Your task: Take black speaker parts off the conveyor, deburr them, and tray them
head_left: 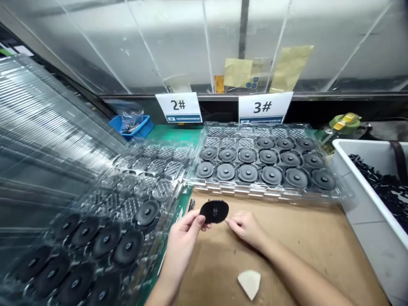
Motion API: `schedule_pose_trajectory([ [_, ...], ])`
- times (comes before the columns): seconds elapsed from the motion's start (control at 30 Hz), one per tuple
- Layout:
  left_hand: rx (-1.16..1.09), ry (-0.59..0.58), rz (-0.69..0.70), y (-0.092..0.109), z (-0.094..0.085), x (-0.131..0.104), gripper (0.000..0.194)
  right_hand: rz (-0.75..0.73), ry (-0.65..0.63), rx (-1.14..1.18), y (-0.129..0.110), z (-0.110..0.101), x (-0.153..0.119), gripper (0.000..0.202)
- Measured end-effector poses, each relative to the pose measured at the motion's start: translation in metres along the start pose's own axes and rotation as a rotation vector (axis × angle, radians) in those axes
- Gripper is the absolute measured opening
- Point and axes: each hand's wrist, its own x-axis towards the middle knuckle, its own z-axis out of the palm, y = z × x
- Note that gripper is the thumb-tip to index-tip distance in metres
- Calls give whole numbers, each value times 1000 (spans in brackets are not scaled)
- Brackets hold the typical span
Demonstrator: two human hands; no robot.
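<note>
Between the thumb and fingers of my left hand (188, 231) is a round black plastic disc (215, 211), held up above the brown cardboard (280, 233). Small raised details show at its middle, and small tabs stick up from its top edge. My right hand (246, 227) is closed just right of the disc, its thumb and forefinger pinched close to the rim. Whatever is in that pinch is too small to make out. A cream wedge-shaped piece (249, 284) lies on the cardboard below my right hand.
Clear plastic trays with similar black discs stand at the left (126, 204) and the back (270, 193). A white bin (363, 204) of black scraps is at right. Behind are a blue box (148, 126), signs 2# (178, 107) and 3# (265, 107), and a green-yellow tape dispenser (346, 122).
</note>
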Motion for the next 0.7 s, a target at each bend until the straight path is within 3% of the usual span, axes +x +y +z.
schedule_pose_trajectory([
  [0.17, 397, 25, 477, 42, 36, 90, 26, 40, -36, 35, 13, 8, -5, 52],
  [0.33, 563, -88, 639, 76, 93, 195, 18, 45, -32, 30, 16, 9, -7, 46],
  [0.47, 710, -196, 650, 80, 130, 262, 18, 30, -44, 46, 18, 7, -5, 44],
  [0.53, 763, -248, 623, 77, 141, 281, 18, 32, -46, 51, 19, 6, -4, 43],
  [0.6, 794, -251, 608, 74, 146, 284, 17, 36, -49, 53, 19, 5, -4, 41],
  [0.7, 803, -175, 617, 77, 140, 252, 32, 43, -56, 52, 19, 4, -4, 41],
])
